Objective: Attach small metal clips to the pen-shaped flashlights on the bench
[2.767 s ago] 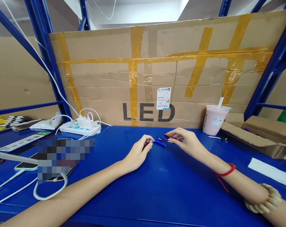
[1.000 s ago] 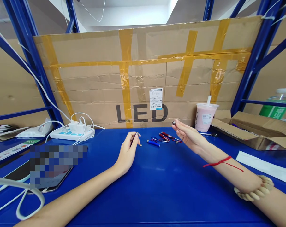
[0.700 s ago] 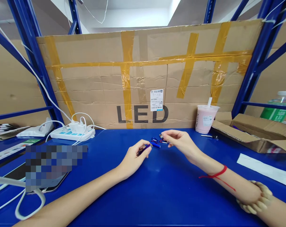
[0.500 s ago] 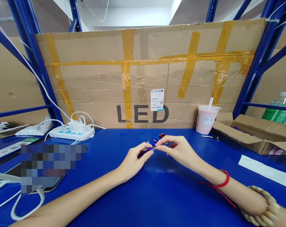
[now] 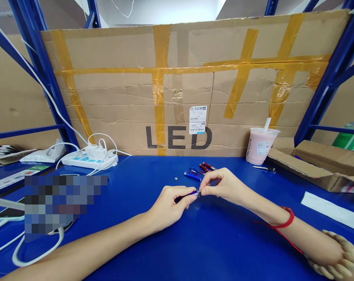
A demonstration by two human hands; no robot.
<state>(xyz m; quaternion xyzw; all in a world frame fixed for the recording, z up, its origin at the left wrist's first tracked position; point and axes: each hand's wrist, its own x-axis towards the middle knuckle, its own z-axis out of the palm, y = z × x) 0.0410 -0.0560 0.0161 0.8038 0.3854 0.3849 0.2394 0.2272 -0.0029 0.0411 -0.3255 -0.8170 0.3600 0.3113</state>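
Observation:
My left hand (image 5: pixel 169 203) pinches a small blue keychain torch (image 5: pixel 186 195) over the blue table (image 5: pixel 194 242). My right hand (image 5: pixel 224 186) meets it at the tip, with thumb and forefinger closed on a small silver end piece (image 5: pixel 198 192). Behind the hands lie another blue torch (image 5: pixel 192 176) and red torches (image 5: pixel 206 167). A small round silver button cell (image 5: pixel 176 178) rests on the table to the left of them.
A taped cardboard sheet marked LED (image 5: pixel 179 89) stands at the back. A pink drink cup with a straw (image 5: pixel 261 145) and an open cardboard box (image 5: pixel 317 166) sit at the right. A white power strip with cables (image 5: pixel 90 158) and a phone (image 5: pixel 7 214) lie at the left.
My right hand came down from a raised position and met my left hand at the torch's tip. Both hands moved nearer to me. A button cell now lies on the table.

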